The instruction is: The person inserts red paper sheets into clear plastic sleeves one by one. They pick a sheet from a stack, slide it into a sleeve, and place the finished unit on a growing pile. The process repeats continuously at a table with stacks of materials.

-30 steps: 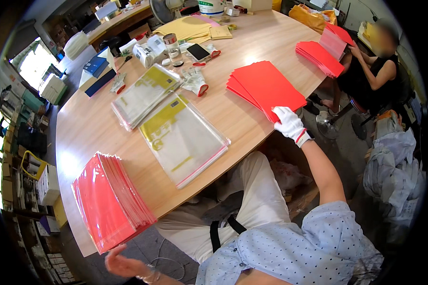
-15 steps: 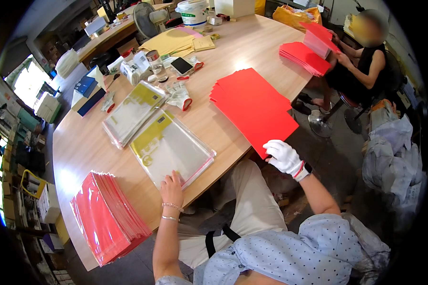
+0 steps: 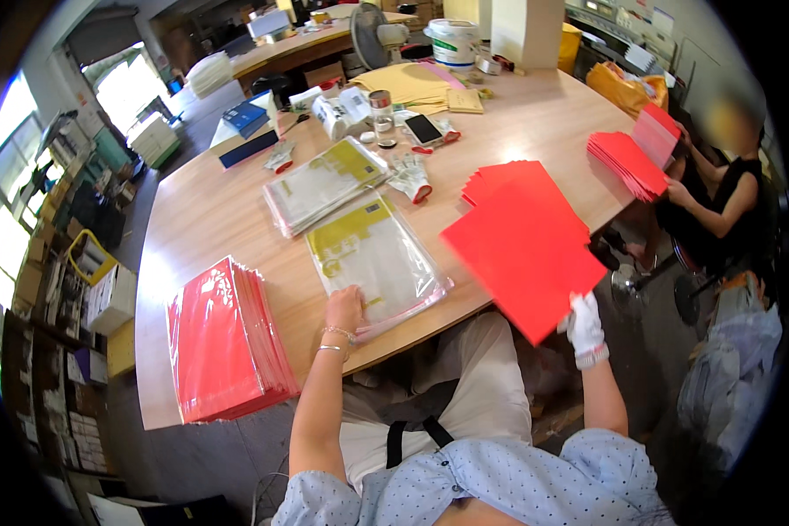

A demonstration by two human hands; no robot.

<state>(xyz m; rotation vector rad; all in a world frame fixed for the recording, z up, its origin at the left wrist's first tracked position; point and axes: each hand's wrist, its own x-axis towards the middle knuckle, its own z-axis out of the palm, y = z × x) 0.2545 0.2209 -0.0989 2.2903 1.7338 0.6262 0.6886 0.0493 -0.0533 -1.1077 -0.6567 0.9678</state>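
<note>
My right hand (image 3: 583, 326), in a white glove, grips the lower right corner of a red sheet (image 3: 522, 254). That sheet is tilted and lifted over a fanned stack of red sheets (image 3: 510, 173) on the table. My bare left hand (image 3: 345, 307), with bracelets at the wrist, lies at the near edge of a pile of clear plastic bags (image 3: 386, 254) with a yellow-green print. Its fingers are curled in on the top bag; their tips are partly hidden. A second pile of clear bags (image 3: 329, 180) lies just beyond.
A stack of red sheets in clear bags (image 3: 223, 346) sits at the table's left. Farther back are loose gloves (image 3: 409, 178), a phone (image 3: 423, 130), a glass jar (image 3: 382, 118), yellow envelopes (image 3: 403, 86) and a white bucket (image 3: 452, 44). At right, a seated person (image 3: 728, 188) handles red sheets (image 3: 627, 162).
My right hand has lifted the red sheet off its stack and swung it toward me. My left fingers, stretched out before, are now curled at the bag's edge. The whole view has shifted.
</note>
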